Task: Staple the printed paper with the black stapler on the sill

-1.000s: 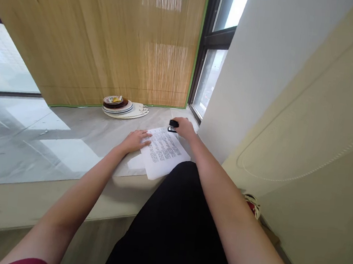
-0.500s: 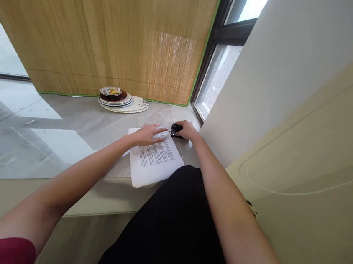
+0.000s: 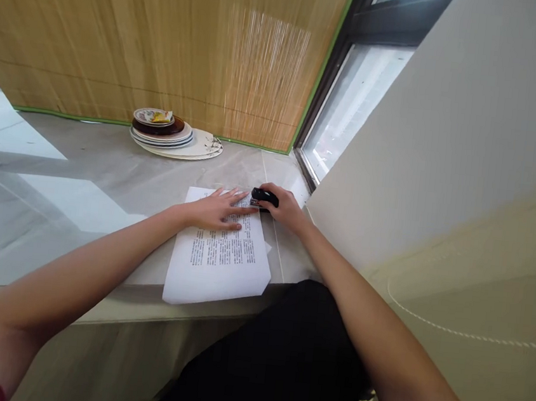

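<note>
Printed sheets of paper (image 3: 221,278) lie on the stone ledge, their near end jutting past its front edge. My left hand (image 3: 216,211) rests flat on the upper part of the top sheet, fingers spread. At the sheet's upper right corner is a black stapler (image 3: 264,197), and my right hand (image 3: 288,210) is closed around its rear. The stapler's front end overlaps the paper's edge, close to my left fingertips. Whether its jaws press on the paper I cannot tell. A corner of another sheet (image 3: 267,248) peeks out on the right.
A stack of plates (image 3: 160,135) with a small yellow packet (image 3: 162,116) on top stands at the back of the ledge (image 3: 109,161), before a bamboo blind (image 3: 170,37). A window (image 3: 349,107) and a white wall (image 3: 436,148) bound the right side. A beaded cord (image 3: 455,334) hangs there.
The paper has turned to lie straighter, and the stapler's front has come over its upper right corner. My left hand stays spread on the sheet. The camera view has shifted.
</note>
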Available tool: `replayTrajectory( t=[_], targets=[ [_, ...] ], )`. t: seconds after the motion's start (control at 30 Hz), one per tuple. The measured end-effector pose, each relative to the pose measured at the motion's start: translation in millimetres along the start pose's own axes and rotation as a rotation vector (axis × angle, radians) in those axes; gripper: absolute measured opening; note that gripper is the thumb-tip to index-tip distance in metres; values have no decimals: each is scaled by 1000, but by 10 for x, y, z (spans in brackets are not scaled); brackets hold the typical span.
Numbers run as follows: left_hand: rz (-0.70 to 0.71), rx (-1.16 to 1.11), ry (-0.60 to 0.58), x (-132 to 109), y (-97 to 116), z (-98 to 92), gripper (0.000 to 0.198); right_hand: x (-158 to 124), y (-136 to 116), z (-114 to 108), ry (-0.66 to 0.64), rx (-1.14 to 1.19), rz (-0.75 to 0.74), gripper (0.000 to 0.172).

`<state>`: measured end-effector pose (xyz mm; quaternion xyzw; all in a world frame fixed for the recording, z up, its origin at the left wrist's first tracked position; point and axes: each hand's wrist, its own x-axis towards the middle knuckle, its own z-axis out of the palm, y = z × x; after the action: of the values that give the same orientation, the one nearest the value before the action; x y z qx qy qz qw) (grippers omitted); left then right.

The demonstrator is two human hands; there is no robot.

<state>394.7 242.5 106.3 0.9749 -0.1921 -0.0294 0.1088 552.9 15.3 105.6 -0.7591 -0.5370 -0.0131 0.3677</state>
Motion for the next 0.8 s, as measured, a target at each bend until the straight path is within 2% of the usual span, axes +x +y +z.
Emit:
replayTrajectory(
  t=[0.1,0.3,0.47,0.8],
  targets=[
    [-20,-12,8,-6,14,31,75,-87,87,46,57,13,-67,41],
    [-65,-74,9,-37,77,37,75,-123,100,180,138,-87,-21,50],
    [-93,-138,21,-31,94,39,75,-139,13,211,123,-222,39,50],
    [-74,-138,30,-33,95,43,74,-128,-4,188,95,-251,33,53]
  ],
)
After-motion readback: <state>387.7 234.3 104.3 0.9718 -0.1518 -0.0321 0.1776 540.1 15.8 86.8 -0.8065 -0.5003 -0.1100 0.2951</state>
